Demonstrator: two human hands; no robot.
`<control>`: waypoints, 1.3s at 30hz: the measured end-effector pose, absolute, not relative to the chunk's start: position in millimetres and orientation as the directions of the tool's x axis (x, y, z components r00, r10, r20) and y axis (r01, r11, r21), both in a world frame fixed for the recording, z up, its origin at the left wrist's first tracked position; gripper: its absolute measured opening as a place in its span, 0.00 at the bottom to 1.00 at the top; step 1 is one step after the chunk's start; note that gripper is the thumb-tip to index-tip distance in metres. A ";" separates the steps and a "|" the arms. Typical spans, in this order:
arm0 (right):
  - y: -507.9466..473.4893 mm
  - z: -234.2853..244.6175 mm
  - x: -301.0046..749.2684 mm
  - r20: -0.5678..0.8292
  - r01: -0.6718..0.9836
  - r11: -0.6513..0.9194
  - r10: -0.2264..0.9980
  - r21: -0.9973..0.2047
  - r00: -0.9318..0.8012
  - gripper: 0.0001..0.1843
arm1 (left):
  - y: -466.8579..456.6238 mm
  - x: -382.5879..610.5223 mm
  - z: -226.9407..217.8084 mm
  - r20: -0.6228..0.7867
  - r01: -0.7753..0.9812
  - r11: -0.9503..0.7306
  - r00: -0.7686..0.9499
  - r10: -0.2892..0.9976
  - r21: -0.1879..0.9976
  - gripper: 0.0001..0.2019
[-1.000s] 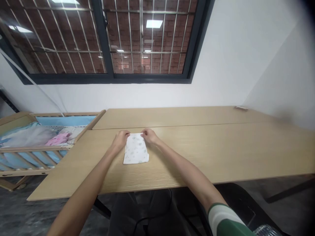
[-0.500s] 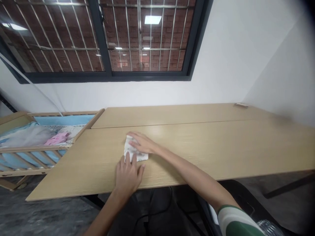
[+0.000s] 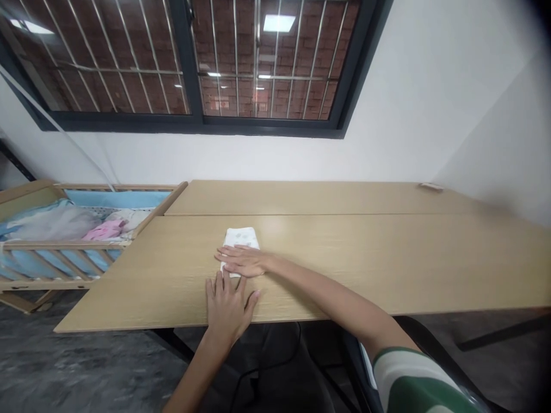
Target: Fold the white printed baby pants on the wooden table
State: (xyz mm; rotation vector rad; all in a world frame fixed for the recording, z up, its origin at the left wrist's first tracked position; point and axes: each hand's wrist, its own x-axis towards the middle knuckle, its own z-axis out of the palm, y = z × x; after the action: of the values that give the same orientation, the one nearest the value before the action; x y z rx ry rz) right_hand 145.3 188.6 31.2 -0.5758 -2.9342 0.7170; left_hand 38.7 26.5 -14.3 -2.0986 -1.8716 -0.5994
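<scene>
Pressing the folded white cloth [image 3: 240, 238]

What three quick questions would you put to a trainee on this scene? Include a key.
1. Which hand lies flat on the folded white printed cloth?
2. True or false: the pink fabric lies inside the wooden crib, to the left of the table.
3. What two colours are on the sleeve of the arm coming in from the lower right?

Key: 1. The right hand. 2. True. 3. Green and white.
</scene>
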 end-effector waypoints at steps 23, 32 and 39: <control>214.5 51.7 172.2 0.354 0.535 0.832 0.550 -0.148 -0.757 0.24 | 35.7 22.3 -16.1 0.510 0.983 -0.170 0.109 0.853 0.075 0.26; 87.5 55.7 237.5 0.088 0.514 0.795 0.566 -0.321 -0.820 0.45 | 9.5 -23.7 -10.7 0.550 0.902 -0.406 0.268 0.791 0.144 0.20; 25.6 42.4 256.8 0.136 0.552 0.774 0.611 -0.312 -0.780 0.24 | -28.9 -31.0 -11.1 0.488 0.784 -0.565 0.400 0.776 0.257 0.11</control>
State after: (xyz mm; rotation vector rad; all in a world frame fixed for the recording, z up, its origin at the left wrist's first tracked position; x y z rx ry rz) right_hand 256.8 25.6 42.4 -0.9115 -2.7385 0.3761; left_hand -31.0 -28.9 -11.1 -2.6166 -1.4582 -0.8999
